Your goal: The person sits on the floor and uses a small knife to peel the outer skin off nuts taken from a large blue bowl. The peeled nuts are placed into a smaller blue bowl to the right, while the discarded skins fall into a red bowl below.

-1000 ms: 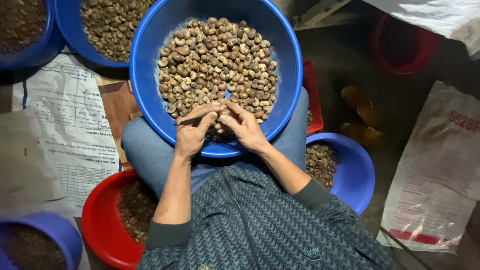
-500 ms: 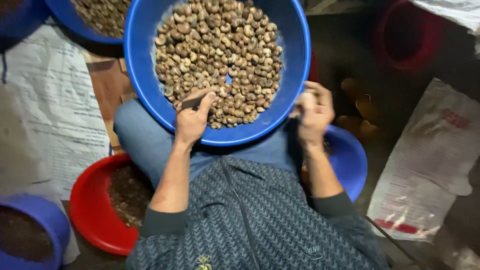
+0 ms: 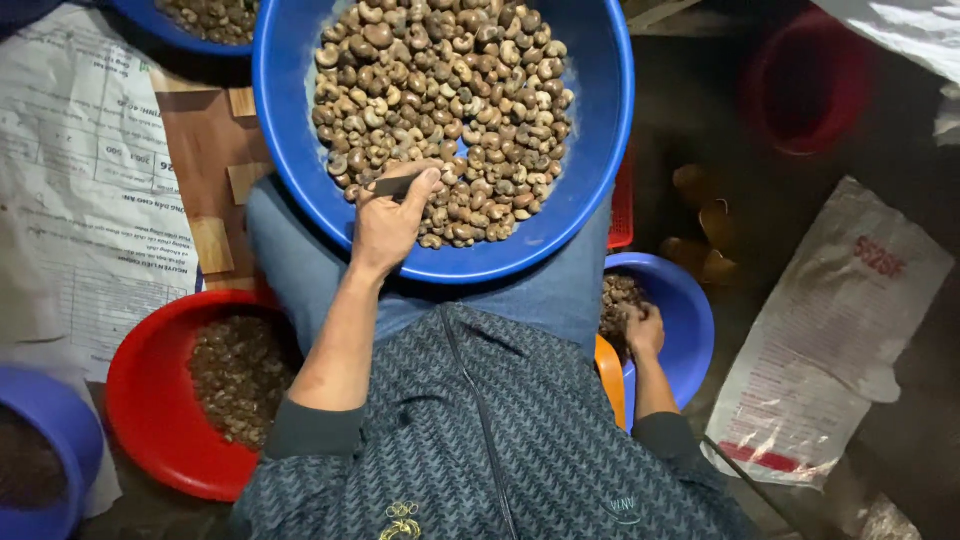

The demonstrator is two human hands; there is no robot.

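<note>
1. Left of the big blue basin [image 3: 600, 150] on my lap sits a red bowl [image 3: 150, 420] of dark shell bits.
2. My left hand [image 3: 388, 215] rests on the basin's near rim, fingers curled shut around a small dark tool [image 3: 393, 185], its tip among the cashew nuts [image 3: 440, 110].
3. Right of the basin and lower, my right hand [image 3: 645, 330] dips into a smaller blue bowl [image 3: 685, 320], fingers bent over the nuts; I cannot tell whether it grips one.
</note>
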